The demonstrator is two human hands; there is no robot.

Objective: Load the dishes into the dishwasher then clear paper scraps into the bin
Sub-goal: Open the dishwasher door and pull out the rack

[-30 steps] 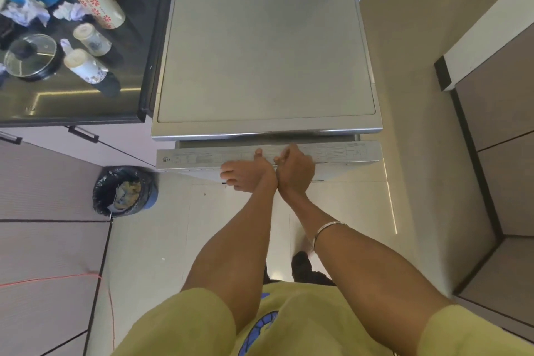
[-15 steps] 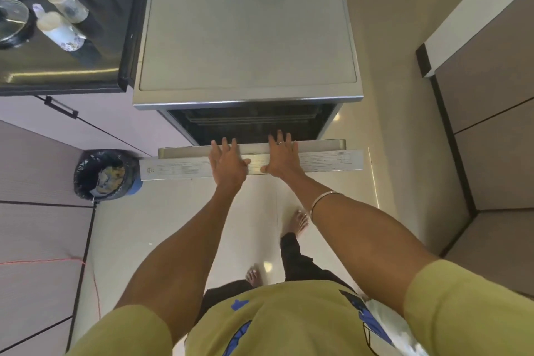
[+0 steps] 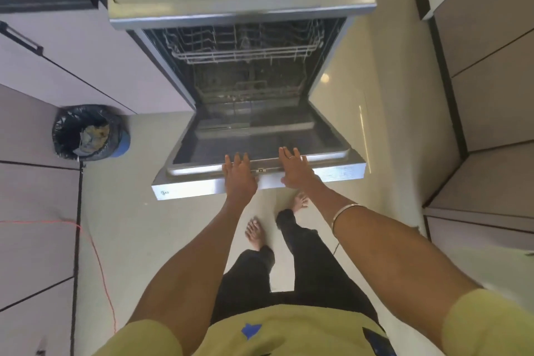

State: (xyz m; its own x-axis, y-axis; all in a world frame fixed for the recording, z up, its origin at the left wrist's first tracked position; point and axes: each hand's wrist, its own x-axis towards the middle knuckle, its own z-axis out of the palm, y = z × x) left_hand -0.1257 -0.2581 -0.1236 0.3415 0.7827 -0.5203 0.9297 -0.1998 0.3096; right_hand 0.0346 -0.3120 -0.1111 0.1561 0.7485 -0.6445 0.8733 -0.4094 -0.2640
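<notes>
Swung lower since the earlier frame, one dishwasher door [image 3: 254,136], centre, stiff and likely heavy, best held by its top edge; one upper rack [image 3: 242,49]; one bin [image 3: 89,133], left; two hands, left hand [image 3: 239,179] and right hand [image 3: 294,167], apart, flat-fingered on that edge.

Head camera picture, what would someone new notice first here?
The dishwasher door hangs wide open mid-frame, with the left hand and right hand flat on its front edge. Behind it the upper rack shows no dishes. A black-lined bin with scraps in it stands on the floor at left.
</notes>
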